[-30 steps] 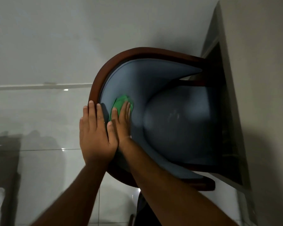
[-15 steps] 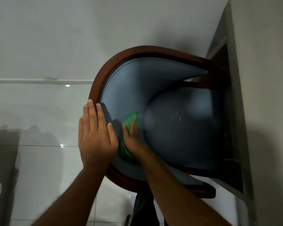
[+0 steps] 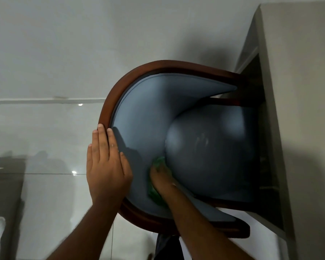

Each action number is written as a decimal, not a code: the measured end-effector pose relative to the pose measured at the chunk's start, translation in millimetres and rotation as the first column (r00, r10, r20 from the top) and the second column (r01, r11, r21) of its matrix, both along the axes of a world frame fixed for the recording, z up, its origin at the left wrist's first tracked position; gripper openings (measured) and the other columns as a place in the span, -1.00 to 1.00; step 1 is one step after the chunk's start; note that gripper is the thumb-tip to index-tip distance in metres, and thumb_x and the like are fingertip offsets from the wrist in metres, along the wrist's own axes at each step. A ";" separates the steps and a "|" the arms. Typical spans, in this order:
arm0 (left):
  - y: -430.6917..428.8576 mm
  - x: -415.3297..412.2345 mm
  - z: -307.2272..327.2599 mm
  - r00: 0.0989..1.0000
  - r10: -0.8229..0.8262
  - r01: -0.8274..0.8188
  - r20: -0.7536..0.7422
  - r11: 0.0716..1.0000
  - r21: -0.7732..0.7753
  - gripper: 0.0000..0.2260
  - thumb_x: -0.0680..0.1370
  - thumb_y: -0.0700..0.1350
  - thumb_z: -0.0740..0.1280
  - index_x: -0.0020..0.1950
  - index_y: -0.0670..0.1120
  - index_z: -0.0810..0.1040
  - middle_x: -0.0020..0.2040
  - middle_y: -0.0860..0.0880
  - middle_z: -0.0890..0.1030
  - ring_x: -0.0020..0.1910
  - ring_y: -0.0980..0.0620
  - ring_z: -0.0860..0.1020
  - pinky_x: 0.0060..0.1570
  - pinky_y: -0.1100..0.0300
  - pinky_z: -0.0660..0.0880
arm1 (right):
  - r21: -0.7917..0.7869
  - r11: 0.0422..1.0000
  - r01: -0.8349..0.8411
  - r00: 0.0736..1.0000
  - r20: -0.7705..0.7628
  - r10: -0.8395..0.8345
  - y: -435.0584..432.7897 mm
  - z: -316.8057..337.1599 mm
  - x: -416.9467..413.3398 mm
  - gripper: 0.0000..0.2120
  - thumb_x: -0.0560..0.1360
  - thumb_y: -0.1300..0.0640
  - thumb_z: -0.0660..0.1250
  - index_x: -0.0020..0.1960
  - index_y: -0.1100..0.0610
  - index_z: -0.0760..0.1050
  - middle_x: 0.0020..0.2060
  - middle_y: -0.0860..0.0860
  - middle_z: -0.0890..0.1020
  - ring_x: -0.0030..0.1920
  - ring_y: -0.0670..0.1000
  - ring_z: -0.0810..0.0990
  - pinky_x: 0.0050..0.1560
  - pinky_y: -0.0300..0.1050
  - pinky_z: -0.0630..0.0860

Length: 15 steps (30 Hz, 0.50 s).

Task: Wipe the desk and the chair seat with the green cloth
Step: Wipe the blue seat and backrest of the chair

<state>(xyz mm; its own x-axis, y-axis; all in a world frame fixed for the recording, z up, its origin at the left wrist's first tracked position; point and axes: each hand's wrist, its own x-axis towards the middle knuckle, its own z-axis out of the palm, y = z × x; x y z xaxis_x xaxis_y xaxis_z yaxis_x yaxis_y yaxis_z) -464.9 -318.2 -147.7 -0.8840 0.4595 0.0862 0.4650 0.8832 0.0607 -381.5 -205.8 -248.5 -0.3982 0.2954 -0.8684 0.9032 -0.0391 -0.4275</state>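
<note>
A tub chair with a dark wooden rim (image 3: pixel 120 87) and blue-grey padding fills the middle of the head view. Its rounded seat (image 3: pixel 210 152) is pushed partly under the grey desk (image 3: pixel 298 109) on the right. My left hand (image 3: pixel 106 166) lies flat, fingers together, on top of the curved backrest. My right hand (image 3: pixel 161 177) presses the green cloth (image 3: pixel 159 161) against the padding low down, where the backrest meets the seat. Most of the cloth is hidden under that hand.
A glossy pale tiled floor (image 3: pixel 45 137) spreads to the left and below, with a plain wall above it. Something white and a dark piece of furniture (image 3: pixel 0 212) sit at the bottom left. My dark trouser leg (image 3: pixel 167 244) shows under the chair.
My right hand has slid the cloth from high on the backrest down towards the seat's near edge. My left hand has stayed on the backrest rim.
</note>
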 end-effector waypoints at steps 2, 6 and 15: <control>0.3 -0.1 -0.1 1.000 -0.003 0.003 0.007 1.000 -0.003 -0.41 0.72 -0.04 0.00 0.74 -0.18 0.05 0.76 -0.18 0.06 0.76 -0.16 0.01 0.70 -0.15 0.08 | -0.029 0.987 0.161 0.987 0.034 -0.160 -5.9 2.5 -43.9 -0.30 0.71 -0.17 0.00 0.67 0.26 0.01 0.67 0.22 0.11 0.65 0.20 0.15 0.66 0.06 0.05; 0.8 -3.9 0.9 1.000 -0.006 0.006 0.016 1.000 -0.011 -0.40 0.71 -0.03 -0.01 0.74 -0.18 0.03 0.76 -0.19 0.03 0.76 -0.16 -0.01 0.71 -0.16 0.05 | -0.071 0.893 0.444 0.890 -0.079 -0.449 2.9 21.9 -114.1 -0.13 0.65 -0.37 -0.05 0.68 0.23 -0.14 0.69 0.20 -0.05 0.69 0.18 -0.06 0.69 0.15 -0.15; 1.4 -0.1 1.4 1.000 0.001 0.000 0.026 1.000 -0.019 -0.41 0.71 -0.05 0.01 0.74 -0.17 0.04 0.76 -0.19 0.05 0.75 -0.18 0.01 0.71 -0.15 0.05 | 0.077 0.983 -0.169 0.898 -0.400 0.186 -26.0 30.1 -1.8 -0.10 0.59 -0.47 -0.01 0.66 -0.04 -0.35 0.68 -0.08 -0.26 0.69 0.00 -0.20 0.68 0.08 -0.08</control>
